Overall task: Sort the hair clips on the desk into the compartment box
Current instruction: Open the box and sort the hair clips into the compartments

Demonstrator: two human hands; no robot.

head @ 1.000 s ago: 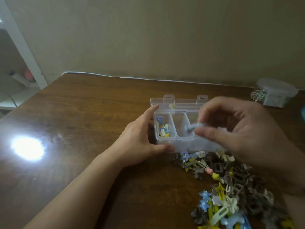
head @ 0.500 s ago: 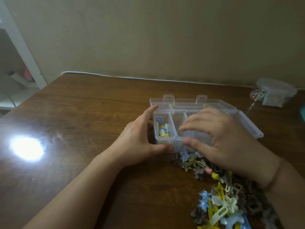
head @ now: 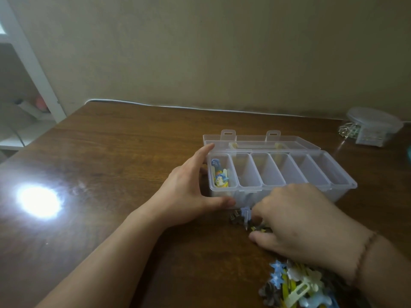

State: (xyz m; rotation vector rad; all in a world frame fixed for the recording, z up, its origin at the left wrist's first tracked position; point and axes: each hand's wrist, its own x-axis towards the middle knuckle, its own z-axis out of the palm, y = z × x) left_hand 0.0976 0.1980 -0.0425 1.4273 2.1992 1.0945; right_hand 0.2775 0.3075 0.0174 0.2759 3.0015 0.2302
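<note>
A clear compartment box (head: pixel 311 166) lies open on the brown desk, its lid (head: pixel 255 141) folded back. Its leftmost compartment holds a few blue and yellow hair clips (head: pixel 220 177); the other compartments look bare. My left hand (head: pixel 184 194) grips the box's left end, thumb on the front wall and index finger at the back corner. My right hand (head: pixel 295 221) rests palm down on the hair clip pile (head: pixel 295 287) in front of the box. Its fingertips and thumb straddle small clips beside a pale blue clip (head: pixel 245 212). Whether they pinch one is hidden.
A round lidded clear container (head: pixel 375 125) and a tangle of thin wire (head: pixel 348 130) sit at the back right. A white cable (head: pixel 178 107) runs along the desk's back edge. A bright light glare (head: pixel 40 201) marks the left side. White shelving (head: pixel 29 54) stands past the left edge.
My right hand came down from above the box, where it pinched a small blue-grey clip, to the pile in front of it. My left hand stayed on the box.
</note>
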